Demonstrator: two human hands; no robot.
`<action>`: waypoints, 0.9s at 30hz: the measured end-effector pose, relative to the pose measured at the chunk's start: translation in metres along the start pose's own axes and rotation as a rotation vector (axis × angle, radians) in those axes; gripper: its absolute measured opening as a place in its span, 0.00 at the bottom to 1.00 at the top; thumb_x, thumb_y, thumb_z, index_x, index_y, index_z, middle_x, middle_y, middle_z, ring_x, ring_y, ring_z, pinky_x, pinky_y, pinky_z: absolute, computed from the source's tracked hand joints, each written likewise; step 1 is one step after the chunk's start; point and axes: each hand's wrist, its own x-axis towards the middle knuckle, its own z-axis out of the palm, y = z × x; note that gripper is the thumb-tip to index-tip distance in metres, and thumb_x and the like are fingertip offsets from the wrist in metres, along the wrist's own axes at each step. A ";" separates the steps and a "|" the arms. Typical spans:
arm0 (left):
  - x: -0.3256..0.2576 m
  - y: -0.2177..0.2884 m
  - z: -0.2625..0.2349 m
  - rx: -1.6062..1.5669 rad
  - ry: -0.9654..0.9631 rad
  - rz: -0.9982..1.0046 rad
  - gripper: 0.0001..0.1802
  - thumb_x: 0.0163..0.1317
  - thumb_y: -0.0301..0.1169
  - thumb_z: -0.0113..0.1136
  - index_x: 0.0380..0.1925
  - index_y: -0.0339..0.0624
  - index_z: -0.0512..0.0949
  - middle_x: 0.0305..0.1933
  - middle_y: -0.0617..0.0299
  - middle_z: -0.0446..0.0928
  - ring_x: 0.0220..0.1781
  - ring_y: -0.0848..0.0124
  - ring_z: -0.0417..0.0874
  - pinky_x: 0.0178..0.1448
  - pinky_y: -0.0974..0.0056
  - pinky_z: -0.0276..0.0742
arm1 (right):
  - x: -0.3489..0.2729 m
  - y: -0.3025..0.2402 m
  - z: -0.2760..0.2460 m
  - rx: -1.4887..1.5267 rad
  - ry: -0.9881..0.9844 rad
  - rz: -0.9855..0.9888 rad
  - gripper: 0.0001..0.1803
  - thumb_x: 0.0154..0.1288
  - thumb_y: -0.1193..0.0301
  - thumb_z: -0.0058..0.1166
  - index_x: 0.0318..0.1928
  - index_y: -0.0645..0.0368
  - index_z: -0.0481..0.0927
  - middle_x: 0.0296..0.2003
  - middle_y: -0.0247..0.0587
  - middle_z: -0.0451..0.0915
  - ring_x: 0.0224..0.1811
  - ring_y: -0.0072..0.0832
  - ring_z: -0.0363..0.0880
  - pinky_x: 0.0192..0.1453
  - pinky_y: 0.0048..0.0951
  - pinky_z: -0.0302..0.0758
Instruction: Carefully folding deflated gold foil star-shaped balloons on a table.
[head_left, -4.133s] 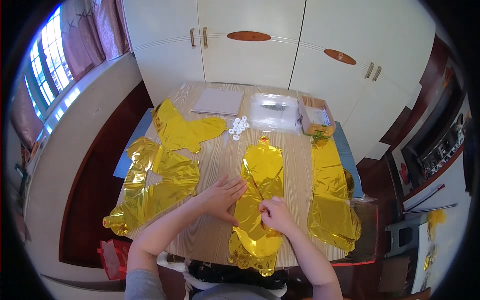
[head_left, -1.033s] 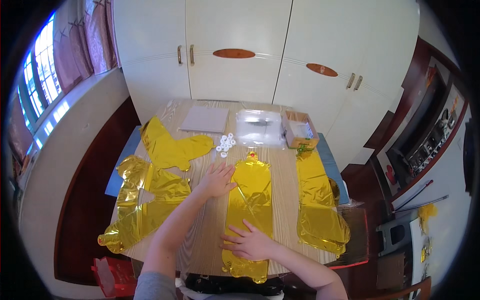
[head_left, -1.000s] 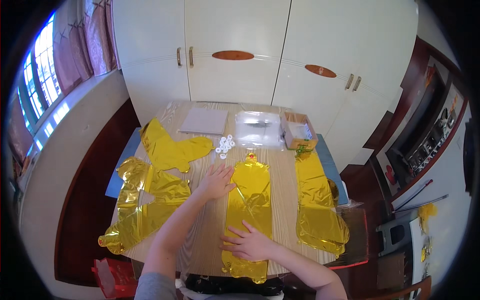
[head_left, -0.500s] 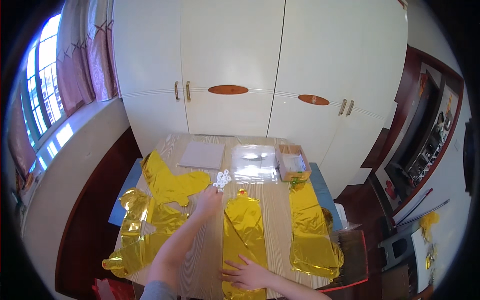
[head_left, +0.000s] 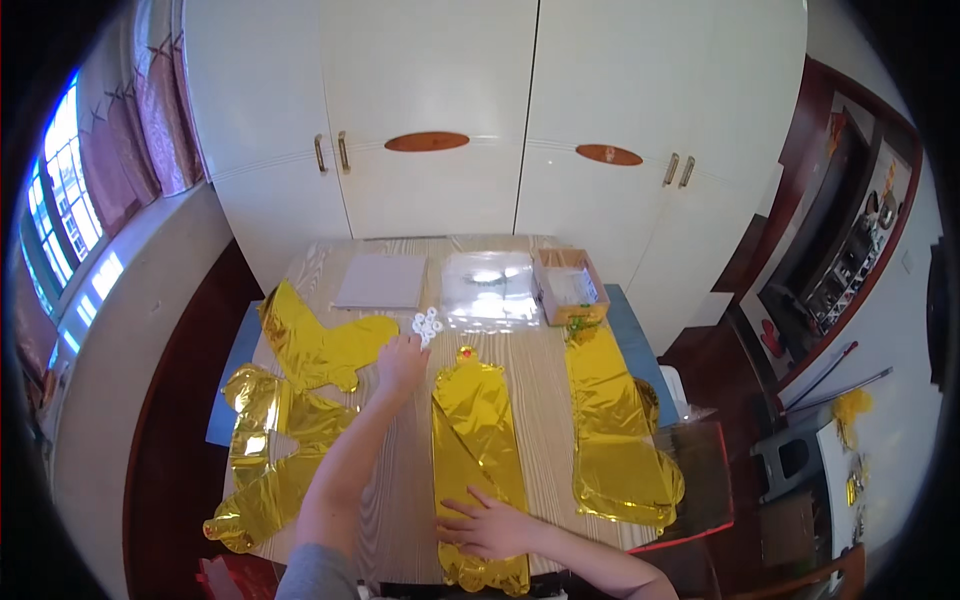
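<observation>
Several small white rings (head_left: pixel 427 324) lie in a loose cluster near the middle of the table. My left hand (head_left: pixel 402 366) is at their near edge, fingers bent down and close together. Its fingertips are partly hidden, so what they pinch cannot be made out. A flat gold foil balloon (head_left: pixel 481 430), long and straight with a red spot at its far tip, lies in front of me. My right hand (head_left: pixel 490 524) rests spread and flat on its near part. Left of my left hand lies another gold foil balloon (head_left: pixel 325 345).
More flat gold foil balloons lie at the near left (head_left: pixel 262 470) and right (head_left: pixel 615 430). At the back are a pale flat square (head_left: pixel 382 281), clear plastic bags (head_left: pixel 488 290) and an open box (head_left: pixel 571 287). White cabinets (head_left: pixel 430 70) stand behind the table (head_left: pixel 400 500).
The whole view has shifted, so the table appears higher and farther left. My left hand stays by the white rings with slight movement. My right hand remains flat on the balloon.
</observation>
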 end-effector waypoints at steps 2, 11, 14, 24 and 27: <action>-0.025 0.012 -0.024 -0.157 0.020 0.119 0.15 0.58 0.39 0.61 0.40 0.41 0.77 0.40 0.54 0.78 0.45 0.56 0.79 0.48 0.50 0.73 | -0.004 -0.003 -0.023 0.010 0.002 0.065 0.27 0.72 0.55 0.40 0.69 0.45 0.64 0.70 0.34 0.62 0.75 0.37 0.53 0.76 0.59 0.43; -0.176 0.036 -0.077 -0.151 -0.480 0.605 0.37 0.64 0.54 0.54 0.68 0.46 0.62 0.72 0.51 0.60 0.75 0.53 0.57 0.74 0.42 0.51 | -0.049 0.023 -0.008 -0.017 0.125 0.280 0.28 0.73 0.55 0.41 0.69 0.50 0.64 0.69 0.39 0.62 0.75 0.37 0.55 0.77 0.53 0.45; -0.185 0.039 -0.083 -0.098 -0.500 0.577 0.39 0.65 0.57 0.51 0.69 0.47 0.61 0.74 0.52 0.57 0.76 0.53 0.55 0.76 0.41 0.47 | -0.050 0.020 -0.006 -0.043 0.103 0.281 0.28 0.73 0.55 0.42 0.69 0.52 0.64 0.70 0.41 0.61 0.75 0.38 0.54 0.77 0.52 0.46; -0.189 0.016 -0.092 -0.162 -0.437 0.414 0.35 0.64 0.47 0.55 0.67 0.41 0.62 0.72 0.50 0.61 0.75 0.52 0.56 0.76 0.44 0.49 | -0.086 0.027 -0.011 0.152 0.262 0.384 0.31 0.72 0.55 0.44 0.70 0.57 0.61 0.71 0.48 0.59 0.75 0.44 0.51 0.77 0.52 0.44; -0.128 -0.023 -0.083 -0.312 -0.469 0.213 0.33 0.63 0.45 0.57 0.64 0.40 0.66 0.71 0.47 0.61 0.76 0.55 0.56 0.76 0.47 0.51 | -0.084 0.036 -0.004 0.166 0.266 0.388 0.32 0.72 0.54 0.44 0.70 0.58 0.60 0.71 0.48 0.58 0.76 0.43 0.51 0.78 0.52 0.44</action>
